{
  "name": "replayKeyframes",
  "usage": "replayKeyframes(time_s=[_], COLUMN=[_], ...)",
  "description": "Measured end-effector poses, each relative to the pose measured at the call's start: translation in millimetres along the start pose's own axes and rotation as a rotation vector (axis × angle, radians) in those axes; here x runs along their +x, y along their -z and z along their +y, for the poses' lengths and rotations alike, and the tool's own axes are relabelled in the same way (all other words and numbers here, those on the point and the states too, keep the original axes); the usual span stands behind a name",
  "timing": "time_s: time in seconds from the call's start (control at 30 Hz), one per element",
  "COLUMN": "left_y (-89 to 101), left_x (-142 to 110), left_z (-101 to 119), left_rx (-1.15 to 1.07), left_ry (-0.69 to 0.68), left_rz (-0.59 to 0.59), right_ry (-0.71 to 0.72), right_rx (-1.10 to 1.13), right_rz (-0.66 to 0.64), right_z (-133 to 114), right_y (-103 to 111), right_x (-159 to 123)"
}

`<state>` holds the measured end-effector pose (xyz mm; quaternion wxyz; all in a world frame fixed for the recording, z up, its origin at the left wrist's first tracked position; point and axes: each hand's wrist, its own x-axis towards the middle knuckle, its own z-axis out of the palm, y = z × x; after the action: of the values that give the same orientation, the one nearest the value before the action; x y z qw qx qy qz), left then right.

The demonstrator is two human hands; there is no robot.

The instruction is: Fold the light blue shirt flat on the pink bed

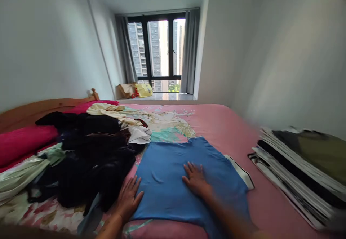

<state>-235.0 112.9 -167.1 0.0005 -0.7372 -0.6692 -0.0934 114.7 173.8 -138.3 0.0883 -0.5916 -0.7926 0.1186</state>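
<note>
A blue shirt (pixel 167 174) lies spread out on the pink bed sheet (pixel 216 120), with a few small wrinkles in it. My left hand (pixel 129 198) rests at the shirt's left edge, fingers stretched out and pointing away from me. On the middle of the shirt my right hand (pixel 196 178) lies flat with its fingers spread. Neither hand grips anything. A white piece with dark trim (pixel 240 170) sticks out from the shirt's right side. Part of the shirt's near right is covered by my right forearm.
A heap of dark clothes (pixel 100 170) lies to the left, with cream cloth (pixel 108 111) and pink pillows (pixel 29 139) behind it. At the right stands a stack of folded clothes (pixel 300 170). Paper bags (pixel 143 90) sit on the windowsill beyond the bed.
</note>
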Motion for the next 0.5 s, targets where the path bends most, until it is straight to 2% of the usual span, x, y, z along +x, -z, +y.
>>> replayKeyframes(time_s=[0.07,0.13,0.23,0.3,0.37,0.43,0.5], left_y=[-5.0,-9.8,-12.3,-9.1,-2.0,7.6,17.1], left_x=[7.3,14.9,23.4,27.2,31.2,37.0,45.1], left_z=[-2.7,-5.5,-5.9,-2.6,2.5,8.6,16.8], left_rx=[0.033,0.065,0.118,0.155,0.19,0.22,0.239], left_ry=[0.016,0.024,0.025,0.044,0.061,0.049,0.01], left_rz=[-0.005,-0.013,-0.042,-0.054,-0.085,-0.136,-0.167], right_ry=[-0.105,-0.234,-0.422,-0.514,-0.572,-0.591,-0.579], right_rx=[-0.039,-0.065,-0.043,0.084,0.296,0.499,0.618], right_rz=[0.04,0.125,0.416,0.636,0.771,0.785,0.733], right_z=[56.1,101.8,151.0,173.5,189.4,200.2,207.9], right_y=[14.5,23.8,25.6,23.5,24.4,30.6,40.5], right_x=[-24.0,-53.5,-95.5,-115.4,-126.3,-128.7,-125.8])
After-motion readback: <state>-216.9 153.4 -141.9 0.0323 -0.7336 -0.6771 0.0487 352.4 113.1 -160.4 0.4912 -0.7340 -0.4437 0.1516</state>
